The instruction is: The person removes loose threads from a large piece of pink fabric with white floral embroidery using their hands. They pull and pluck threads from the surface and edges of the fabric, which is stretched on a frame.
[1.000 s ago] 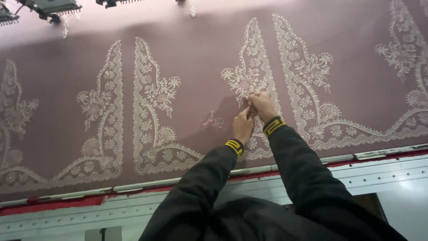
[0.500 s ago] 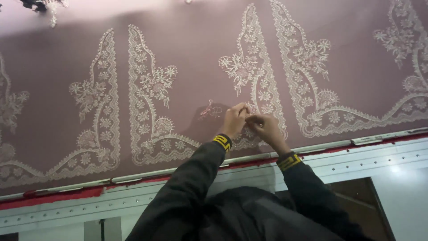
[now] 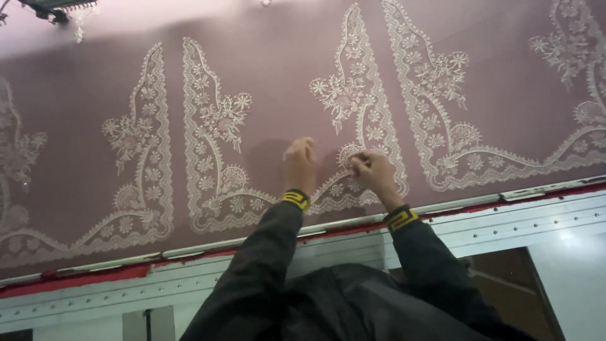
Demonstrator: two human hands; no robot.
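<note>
A wide mauve fabric (image 3: 278, 76) with white floral embroidery is stretched flat across a machine frame. My left hand (image 3: 299, 163) rests on the fabric with its fingers curled, just left of an embroidered panel (image 3: 353, 113). A hand's width to the right, my right hand (image 3: 372, 172) has its fingertips pinched together on the stitching at the panel's lower edge. What it pinches is too small to make out. Both arms wear dark sleeves with yellow and black cuffs.
A white metal rail (image 3: 442, 221) with a red strip (image 3: 95, 278) along its top runs along the fabric's near edge. Embroidery machine heads (image 3: 50, 9) hang at the far left top corner. Further embroidered panels lie left (image 3: 208, 139) and right (image 3: 454, 126).
Both hands have drawn back toward the near edge of the fabric and moved apart; a second ago they were together higher up on the embroidered panel.
</note>
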